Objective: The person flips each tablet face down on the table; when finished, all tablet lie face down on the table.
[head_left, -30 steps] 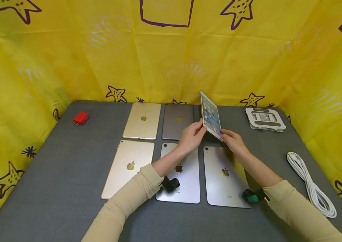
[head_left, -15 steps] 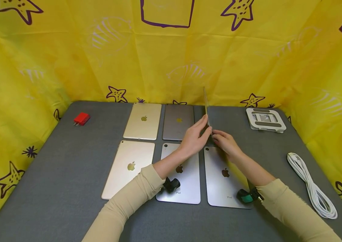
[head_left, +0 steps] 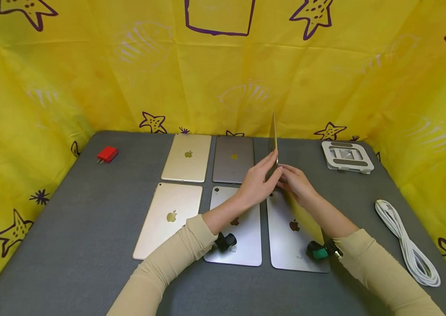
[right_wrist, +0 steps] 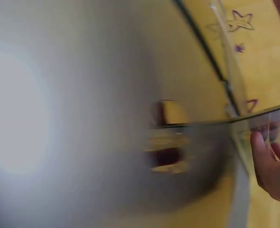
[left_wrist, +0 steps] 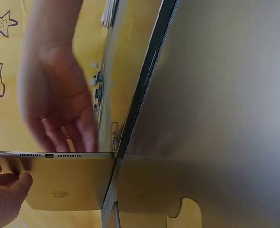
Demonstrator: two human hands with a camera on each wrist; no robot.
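Note:
A tablet (head_left: pixel 272 136) stands on edge over the back row, seen nearly edge-on in the head view. In the left wrist view its back with the logo (left_wrist: pixel 61 194) and the edge with its port show. My left hand (head_left: pixel 255 182) holds it, the thumb low on the back and the fingers along its side. At the tablet's near end my right hand (head_left: pixel 298 183) touches the screen side with relaxed fingers; in the right wrist view these fingers (right_wrist: pixel 258 147) meet the glass. Below lies a silver tablet (head_left: pixel 294 245), partly under the right forearm.
More tablets lie face down: a gold one (head_left: pixel 185 162) and a grey one (head_left: pixel 232 166) behind, a gold one (head_left: pixel 169 237) and a silver one (head_left: pixel 242 256) in front. A red charger (head_left: pixel 107 154), a folded stand (head_left: pixel 347 156) and a coiled white cable (head_left: pixel 406 245) lie near the sides.
The tablet has turned from showing its screen to the head camera to standing nearly edge-on. My left fingers have slid further along it, and my right hand has shifted left.

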